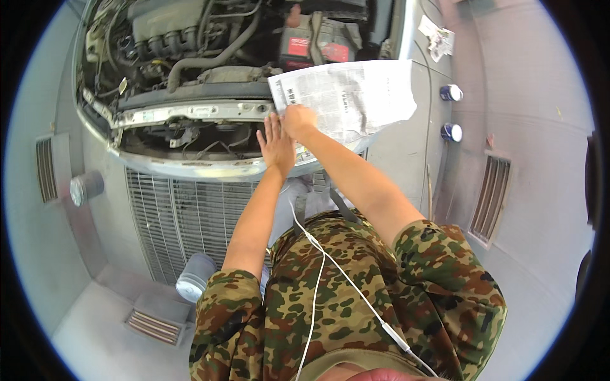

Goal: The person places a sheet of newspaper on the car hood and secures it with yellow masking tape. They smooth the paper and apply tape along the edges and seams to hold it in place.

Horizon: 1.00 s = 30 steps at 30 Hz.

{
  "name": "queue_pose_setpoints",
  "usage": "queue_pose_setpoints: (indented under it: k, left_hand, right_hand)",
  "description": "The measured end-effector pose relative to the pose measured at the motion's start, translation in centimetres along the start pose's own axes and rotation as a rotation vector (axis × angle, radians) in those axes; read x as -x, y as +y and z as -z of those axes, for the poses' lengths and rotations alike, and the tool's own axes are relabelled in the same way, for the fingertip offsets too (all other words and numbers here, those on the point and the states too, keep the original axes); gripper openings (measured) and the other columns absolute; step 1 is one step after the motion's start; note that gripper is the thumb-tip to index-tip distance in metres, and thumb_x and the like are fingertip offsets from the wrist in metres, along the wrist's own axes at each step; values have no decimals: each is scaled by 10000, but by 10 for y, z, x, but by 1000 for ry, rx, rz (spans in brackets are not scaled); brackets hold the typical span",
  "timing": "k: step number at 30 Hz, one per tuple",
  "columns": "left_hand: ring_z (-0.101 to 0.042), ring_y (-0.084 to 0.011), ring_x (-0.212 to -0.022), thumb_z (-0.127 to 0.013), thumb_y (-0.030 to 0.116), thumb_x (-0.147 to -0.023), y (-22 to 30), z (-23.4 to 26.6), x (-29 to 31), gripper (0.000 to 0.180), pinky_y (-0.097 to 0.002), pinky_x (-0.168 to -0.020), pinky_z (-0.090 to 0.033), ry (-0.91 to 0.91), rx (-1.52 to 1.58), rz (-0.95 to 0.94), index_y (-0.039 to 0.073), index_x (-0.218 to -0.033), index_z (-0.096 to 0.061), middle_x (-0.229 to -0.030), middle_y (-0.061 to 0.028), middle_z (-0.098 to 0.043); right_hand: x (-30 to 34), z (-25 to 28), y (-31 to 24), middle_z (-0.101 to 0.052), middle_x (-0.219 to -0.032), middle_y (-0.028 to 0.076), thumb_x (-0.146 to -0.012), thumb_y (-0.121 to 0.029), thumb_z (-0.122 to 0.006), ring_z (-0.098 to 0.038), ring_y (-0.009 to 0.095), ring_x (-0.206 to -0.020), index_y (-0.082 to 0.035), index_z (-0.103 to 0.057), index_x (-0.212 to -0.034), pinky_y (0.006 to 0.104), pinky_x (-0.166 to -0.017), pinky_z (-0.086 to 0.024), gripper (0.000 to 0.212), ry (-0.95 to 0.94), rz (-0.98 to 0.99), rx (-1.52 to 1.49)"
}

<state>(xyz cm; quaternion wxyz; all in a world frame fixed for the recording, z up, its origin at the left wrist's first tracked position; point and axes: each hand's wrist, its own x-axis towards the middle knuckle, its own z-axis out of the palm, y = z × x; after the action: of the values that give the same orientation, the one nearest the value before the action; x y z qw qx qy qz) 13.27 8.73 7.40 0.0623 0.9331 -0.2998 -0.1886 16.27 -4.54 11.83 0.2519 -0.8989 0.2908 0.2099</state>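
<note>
A sheet of newspaper (356, 95) lies over the front right part of a car's open engine bay, covering what is under it. At its left edge my right hand (298, 120) is closed, fingers curled down on the paper. My left hand (278, 146) rests right beside it, fingers stretched out flat over the metal front crossmember (197, 113), close to the paper's lower left corner. The two hands nearly touch. Left of them the crossmember is bare. Behind the paper sits a car battery (318, 44) with red labels.
The engine (168, 25) and hoses fill the bay. Below the bumper (190, 168) runs a floor grate (184, 222). Buckets (196, 277) stand by my left side and the left wall. Two blue-and-white cans (452, 93) and crumpled paper (437, 38) are at the right.
</note>
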Motion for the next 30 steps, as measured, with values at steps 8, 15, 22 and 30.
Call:
queue_pose_setpoints:
  k: [8,15,22,30]
  left_hand:
    - [16,-363,-1678,-616,345,-1014,6,2,-4,882,-618,-1307,-143,-143,-88,1,102,-1731,-165,-1814,-175,-32]
    - [-151,-343,-1655,-568,393,-1028,-5,-26,-10,801,-583,-1302,-183,133,18,-57,116,-1712,-256,-1798,-166,-162]
    - [-84,-367,-1668,-483,433,-1098,-7,-16,1,746,-636,-1290,-177,90,-103,-77,160,-1732,-201,-1806,-191,-80]
    - [-77,-372,-1669,-506,405,-1105,-10,-13,-6,726,-620,-1302,-144,-28,-149,-23,204,-1737,-210,-1804,-210,-60]
  right_hand:
    - [0,-14,1,-780,-1143,214,-1029,-293,-625,-787,372,-984,-35,-789,-1106,443,-802,-644,315,-13,284,135]
    - [49,12,-32,-699,-1317,245,-1045,-341,-521,-632,398,-1220,-39,-740,-1184,540,-960,-535,398,-199,483,168]
    - [132,34,-26,-655,-1374,203,-988,-379,-535,-408,378,-1422,-193,-808,-1164,653,-1121,-362,374,-152,426,-119]
    - [140,56,132,-777,-907,172,-913,-198,-685,-754,370,-845,-145,-813,-1064,481,-791,-607,205,30,468,-398]
